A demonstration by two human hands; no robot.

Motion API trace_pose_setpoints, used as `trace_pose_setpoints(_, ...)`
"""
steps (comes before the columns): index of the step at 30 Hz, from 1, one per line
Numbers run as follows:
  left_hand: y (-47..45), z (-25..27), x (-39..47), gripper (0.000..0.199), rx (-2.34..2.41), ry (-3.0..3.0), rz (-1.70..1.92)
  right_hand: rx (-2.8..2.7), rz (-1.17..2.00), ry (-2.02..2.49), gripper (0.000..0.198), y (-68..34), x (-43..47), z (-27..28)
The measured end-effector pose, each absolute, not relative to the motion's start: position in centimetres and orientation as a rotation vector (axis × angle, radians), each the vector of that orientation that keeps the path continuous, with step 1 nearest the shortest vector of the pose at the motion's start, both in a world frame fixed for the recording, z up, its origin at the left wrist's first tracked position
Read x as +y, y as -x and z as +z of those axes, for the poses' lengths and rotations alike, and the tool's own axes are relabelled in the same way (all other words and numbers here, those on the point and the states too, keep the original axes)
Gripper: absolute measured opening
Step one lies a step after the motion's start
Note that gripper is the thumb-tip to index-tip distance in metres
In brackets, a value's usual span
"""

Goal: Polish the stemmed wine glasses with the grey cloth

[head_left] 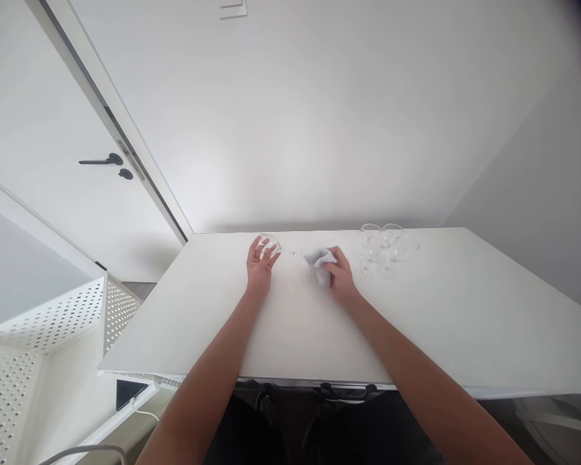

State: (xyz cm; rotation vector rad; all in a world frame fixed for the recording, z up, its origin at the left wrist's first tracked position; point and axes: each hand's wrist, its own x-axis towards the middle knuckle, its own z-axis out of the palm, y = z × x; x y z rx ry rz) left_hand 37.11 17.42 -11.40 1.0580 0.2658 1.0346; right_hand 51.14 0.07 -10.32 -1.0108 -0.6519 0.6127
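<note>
On the white table (281, 323), near its far edge, a clear stemmed glass (274, 246) lies on its side, bowl to the left and foot to the right. My left hand (260, 265) is spread over the bowl with fingers apart, touching it. My right hand (339, 276) grips a crumpled pale cloth (320, 263) resting on the table, just right of the glass's foot.
Several clear stemmed glasses (383, 248) stand upright in a group right of my right hand. A white wall runs behind the table. A door with a black handle (101, 160) is at the left, and a white perforated shelf (53, 316) stands lower left.
</note>
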Motion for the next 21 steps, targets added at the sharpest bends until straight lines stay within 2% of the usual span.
trace_pose_setpoints(3,-37.1,-11.1,17.0,0.058,0.207,-1.093,1.024,-0.662,0.853,1.001,0.025,-50.8,0.7,-10.6)
trace_pose_setpoints(5,-37.2,-10.9,16.4,0.062,0.146,-1.159,0.969,-0.663,0.897,1.007,0.031,-50.6,0.9,-10.8)
trace_pose_setpoints(10,-37.4,-10.4,15.2,0.064,0.06,-1.279,0.882,-0.659,0.633,1.199,0.058,-51.4,1.0,-12.0)
trace_pose_setpoints(14,-37.3,-10.4,15.2,0.063,0.082,-1.297,0.892,-0.66,0.445,1.369,0.053,-52.0,1.1,-12.8)
trace_pose_setpoints(21,-37.3,-10.5,15.2,0.065,0.096,-1.309,0.862,-0.773,0.448,1.487,0.043,-51.9,1.1,-12.7)
